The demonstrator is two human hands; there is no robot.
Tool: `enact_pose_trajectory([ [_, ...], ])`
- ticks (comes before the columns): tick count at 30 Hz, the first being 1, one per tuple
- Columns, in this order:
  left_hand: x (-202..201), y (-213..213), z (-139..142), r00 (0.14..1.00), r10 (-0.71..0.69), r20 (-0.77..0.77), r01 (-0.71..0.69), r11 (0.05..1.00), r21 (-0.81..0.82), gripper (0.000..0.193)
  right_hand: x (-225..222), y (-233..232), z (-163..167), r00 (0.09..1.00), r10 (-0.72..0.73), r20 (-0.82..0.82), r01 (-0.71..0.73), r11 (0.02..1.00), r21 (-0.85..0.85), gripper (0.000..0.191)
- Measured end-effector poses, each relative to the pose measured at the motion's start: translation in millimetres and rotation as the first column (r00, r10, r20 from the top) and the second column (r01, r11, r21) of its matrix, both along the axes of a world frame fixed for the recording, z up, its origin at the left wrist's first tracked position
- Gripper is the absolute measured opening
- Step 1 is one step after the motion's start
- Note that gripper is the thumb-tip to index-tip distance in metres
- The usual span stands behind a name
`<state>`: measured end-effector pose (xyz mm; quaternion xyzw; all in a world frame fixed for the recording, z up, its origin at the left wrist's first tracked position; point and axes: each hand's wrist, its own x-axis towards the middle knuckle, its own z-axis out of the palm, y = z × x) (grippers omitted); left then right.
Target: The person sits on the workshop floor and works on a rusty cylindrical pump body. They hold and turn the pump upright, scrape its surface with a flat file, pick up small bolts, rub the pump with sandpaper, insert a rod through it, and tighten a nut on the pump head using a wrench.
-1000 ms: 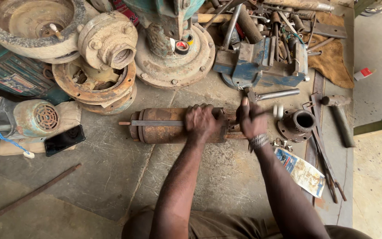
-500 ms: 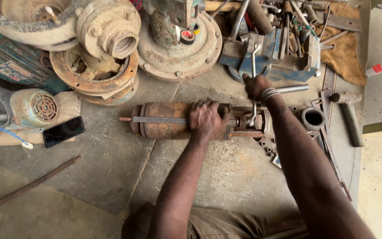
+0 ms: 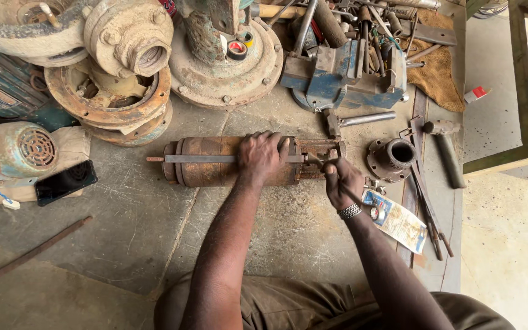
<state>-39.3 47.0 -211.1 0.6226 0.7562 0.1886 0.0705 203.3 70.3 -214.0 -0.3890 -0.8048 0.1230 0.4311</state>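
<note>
Head cam, looking straight down: you're pressing your left hand (image 3: pixel 263 157) over the top of the rusty cylinder (image 3: pixel 233 161), fingers wrapped tight across it and the flat metal strap (image 3: pixel 203 159) running along its length. That cylinder is lying on its side in the middle of the concrete bench (image 3: pixel 123 232), right in front of you. Your right hand (image 3: pixel 343 182) is sitting at its right end, fist closed around a thin tool (image 3: pixel 316 160) that's poking into the end fitting; can't tell exactly what kind of tool it is. Just right of that hand there's a rusty flanged collar (image 3: pixel 392 157) and a hammer (image 3: pixel 444 146). Blue vise (image 3: pixel 343 76) is sitting behind, black phone (image 3: pixel 65 181) off to the left.
</note>
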Motion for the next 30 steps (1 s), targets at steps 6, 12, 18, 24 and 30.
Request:
enact_pose_trajectory([
  [6,-0.8,5.5,-7.4,0.999,0.027,0.033,-0.024,0.996,-0.087,0.063,-1.0,-33.6,19.2,0.968,0.243,-0.061,-0.225,0.951,0.212,0.034],
  [12,1.7,6.7,11.9,0.998,0.037,-0.047,-0.046,0.98,-0.195,0.061,-7.7,-50.7,40.7,0.957,0.288,0.042,-0.288,0.919,0.269,0.028],
  [18,2.3,-0.7,28.1,0.998,0.045,-0.045,-0.053,0.983,-0.175,0.06,-4.2,-39.6,43.2,0.968,0.225,0.11,-0.235,0.968,0.09,0.028],
  [24,4.8,-8.2,33.3,0.997,0.042,-0.058,-0.049,0.991,-0.124,0.056,-22.0,-14.8,40.8,0.993,0.117,-0.012,-0.118,0.986,-0.115,0.045],
  [30,8.1,-5.4,35.9,0.997,0.079,-0.024,-0.081,0.981,-0.176,0.05,-63.2,82.4,52.4,0.999,-0.03,-0.026,0.006,0.768,-0.64,0.055],
])
